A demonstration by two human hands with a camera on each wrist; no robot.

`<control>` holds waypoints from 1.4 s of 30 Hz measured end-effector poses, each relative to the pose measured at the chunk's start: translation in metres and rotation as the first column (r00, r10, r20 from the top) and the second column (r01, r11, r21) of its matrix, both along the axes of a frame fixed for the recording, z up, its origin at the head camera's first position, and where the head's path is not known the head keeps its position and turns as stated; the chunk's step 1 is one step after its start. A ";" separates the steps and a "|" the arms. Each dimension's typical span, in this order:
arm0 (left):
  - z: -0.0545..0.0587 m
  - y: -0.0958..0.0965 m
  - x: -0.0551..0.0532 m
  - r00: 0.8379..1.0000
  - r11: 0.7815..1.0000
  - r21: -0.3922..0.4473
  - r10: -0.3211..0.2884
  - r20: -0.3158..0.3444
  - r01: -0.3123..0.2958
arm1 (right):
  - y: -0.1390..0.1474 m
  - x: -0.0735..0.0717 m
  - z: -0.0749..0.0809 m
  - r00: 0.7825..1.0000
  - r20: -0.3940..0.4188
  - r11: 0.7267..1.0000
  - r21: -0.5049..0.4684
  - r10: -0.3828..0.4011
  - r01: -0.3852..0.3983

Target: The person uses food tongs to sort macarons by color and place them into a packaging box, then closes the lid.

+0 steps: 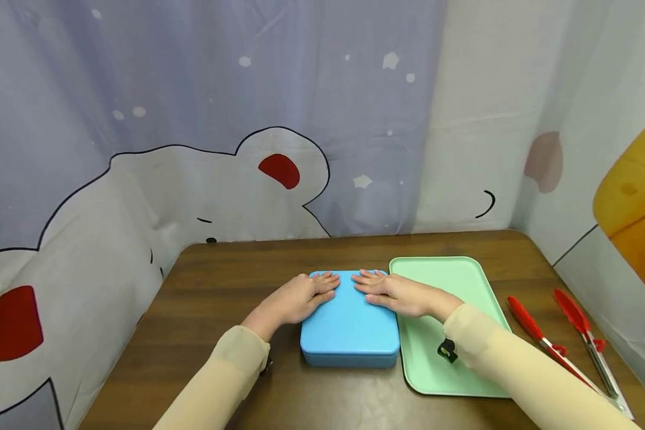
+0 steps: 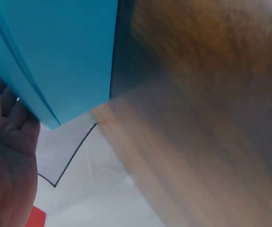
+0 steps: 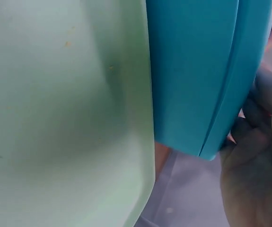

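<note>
A blue lidded box [image 1: 350,325] lies on the wooden table, its lid on; the seam between lid and base runs along its side [image 2: 74,56] in the left wrist view. My left hand [image 1: 307,294] rests on the lid's upper left part with fingers extended. On the upper right part lies my right hand [image 1: 395,292], its fingers straight too. Both palms face down, with a strip of lid showing between them. In the right wrist view, the box's side [image 3: 192,71] stands close beside the green tray's rim.
A light green tray [image 1: 435,370] sits right of the box, under my right forearm, with small specks on its surface. Two red-tipped tongs [image 1: 527,316] lie at the table's right edge. A printed curtain [image 1: 355,119] hangs behind the wooden table [image 1: 193,358].
</note>
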State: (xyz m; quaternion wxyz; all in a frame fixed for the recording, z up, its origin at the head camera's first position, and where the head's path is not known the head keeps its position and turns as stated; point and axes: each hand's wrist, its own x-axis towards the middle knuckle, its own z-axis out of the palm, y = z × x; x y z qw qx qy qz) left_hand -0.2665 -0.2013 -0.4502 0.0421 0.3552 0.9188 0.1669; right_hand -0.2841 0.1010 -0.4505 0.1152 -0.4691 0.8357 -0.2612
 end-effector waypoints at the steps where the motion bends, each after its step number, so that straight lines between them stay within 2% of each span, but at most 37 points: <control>1: 0.001 0.000 0.001 1.000 1.000 0.000 -0.007 -0.007 0.007 | -0.001 0.002 0.002 1.000 -0.005 1.000 0.000 0.004 -0.004; 5: 0.011 0.001 0.010 0.998 0.998 0.030 -0.052 -0.048 0.053 | -0.003 0.017 0.010 0.997 -0.063 0.999 -0.010 0.045 -0.045; 9: 0.016 -0.001 0.029 0.988 0.987 0.085 -0.132 -0.080 0.139 | -0.003 0.039 0.014 0.984 -0.142 0.994 -0.001 0.104 -0.105; 14: 0.003 -0.010 0.055 0.973 0.968 0.107 -0.220 -0.073 0.227 | 0.003 0.061 0.004 0.962 -0.193 0.981 0.042 0.195 -0.191; 17: -0.008 -0.013 0.064 0.968 0.963 0.106 -0.242 -0.070 0.248 | 0.006 0.067 -0.005 0.957 -0.184 0.974 0.063 0.225 -0.217; 23: -0.021 -0.014 0.067 0.960 0.956 0.114 -0.259 -0.103 0.270 | 0.007 0.067 -0.015 0.970 -0.130 0.978 0.049 0.207 -0.202; 33: -0.015 -0.011 0.063 0.963 0.956 0.131 -0.250 -0.104 0.263 | 0.012 0.066 -0.013 0.978 -0.116 0.985 0.011 0.172 -0.172; 38: -0.014 -0.011 0.067 0.967 0.960 0.124 -0.244 -0.081 0.252 | 0.011 0.067 -0.015 0.977 -0.111 0.983 0.007 0.182 -0.183; 42: -0.018 -0.013 0.072 0.962 0.957 0.119 -0.255 -0.098 0.265 | 0.009 0.071 -0.018 0.977 -0.101 0.982 0.008 0.189 -0.189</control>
